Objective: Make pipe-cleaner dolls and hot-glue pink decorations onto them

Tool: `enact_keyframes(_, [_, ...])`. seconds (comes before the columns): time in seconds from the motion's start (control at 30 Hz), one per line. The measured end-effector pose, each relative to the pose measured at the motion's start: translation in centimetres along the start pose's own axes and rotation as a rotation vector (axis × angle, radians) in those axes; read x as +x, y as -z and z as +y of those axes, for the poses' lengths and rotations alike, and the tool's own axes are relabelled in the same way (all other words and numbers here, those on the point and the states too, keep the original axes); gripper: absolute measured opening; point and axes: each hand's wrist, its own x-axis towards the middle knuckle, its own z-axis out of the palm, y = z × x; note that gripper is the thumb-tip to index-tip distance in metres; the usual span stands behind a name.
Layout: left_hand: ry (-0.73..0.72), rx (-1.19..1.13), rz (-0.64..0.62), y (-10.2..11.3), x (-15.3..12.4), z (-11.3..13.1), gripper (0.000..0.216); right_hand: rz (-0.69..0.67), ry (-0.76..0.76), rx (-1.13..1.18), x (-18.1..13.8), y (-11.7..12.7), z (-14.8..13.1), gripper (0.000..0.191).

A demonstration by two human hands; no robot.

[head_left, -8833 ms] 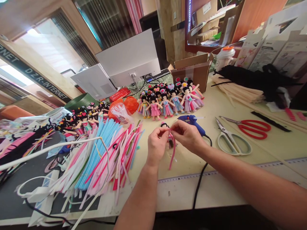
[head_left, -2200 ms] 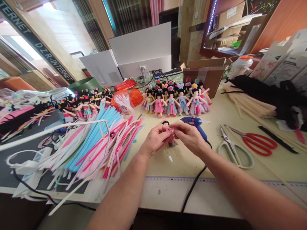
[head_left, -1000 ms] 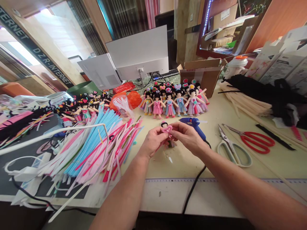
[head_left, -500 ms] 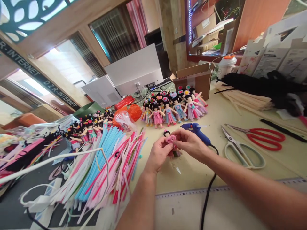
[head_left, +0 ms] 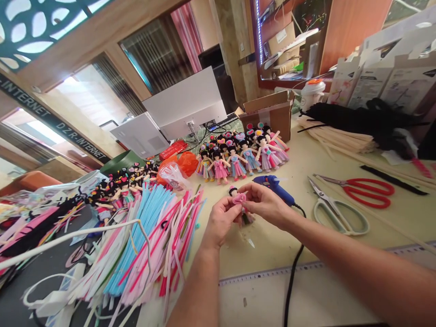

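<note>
A small pipe-cleaner doll (head_left: 233, 191) with black hair and a pink topknot is between my two hands, above the near side of the table. In front of its chest is a bent loop of pink pipe cleaner (head_left: 239, 199). My left hand (head_left: 220, 221) is closed around the doll's side, its thumb at the loop's lower edge. From the right, my right hand (head_left: 264, 202) pinches the loop between thumb and fingers. The doll's lower body is partly hidden by my fingers. Just beyond my right hand lies a blue glue gun (head_left: 277, 188).
Finished dolls (head_left: 236, 161) stand in rows before a cardboard box (head_left: 269, 111). Loose pipe cleaners (head_left: 143, 240) cover the left side. White-handled scissors (head_left: 340, 215) and red-handled scissors (head_left: 369, 190) lie right. The glue gun's black cord (head_left: 293, 272) runs over the front edge past a ruler strip (head_left: 272, 274).
The whole view has shifted slightly, with the table things moving left in the picture. Both hands keep hold of the doll and pink loop, with only a small shift of the fingers.
</note>
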Motion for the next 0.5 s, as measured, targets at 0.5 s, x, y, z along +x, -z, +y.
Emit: enact_keyframes(0.5, [0.004, 0.019, 0.036, 0.34, 0.24, -0.22, 0.027, -0.048, -0.053, 0.011, -0.04, 0.31, -0.39, 0.038])
